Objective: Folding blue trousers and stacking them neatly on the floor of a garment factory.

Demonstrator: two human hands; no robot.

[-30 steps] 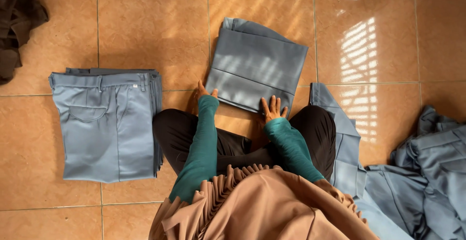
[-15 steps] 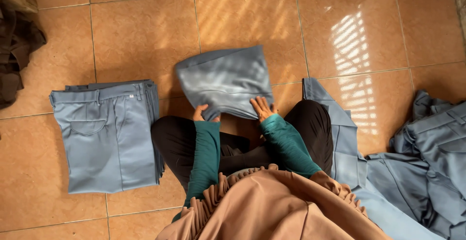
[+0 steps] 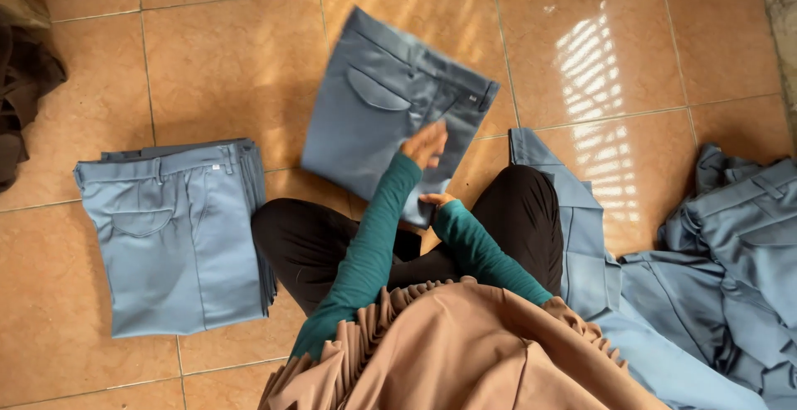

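A folded pair of grey-blue trousers [image 3: 378, 119] lies on the tiled floor in front of my crossed legs, back pocket up and turned at an angle. My left hand [image 3: 425, 143], in a teal sleeve, rests flat on its near right part with the fingers spread. My right hand [image 3: 436, 201] grips the near corner of the same trousers just above my knee. A neat stack of folded grey-blue trousers [image 3: 178, 231] sits on the floor to my left.
A loose heap of unfolded grey-blue trousers [image 3: 730, 244] spreads along my right side, one piece [image 3: 573, 211] draped against my right knee. Dark clothing [image 3: 25, 86] lies at the far left edge. Sunlight stripes fall on the tiles [image 3: 598, 70] ahead right.
The folded trousers were lifted by the near edge, turned over and rotated. They now lie with the pocket side up, and my left hand has moved on top of them.
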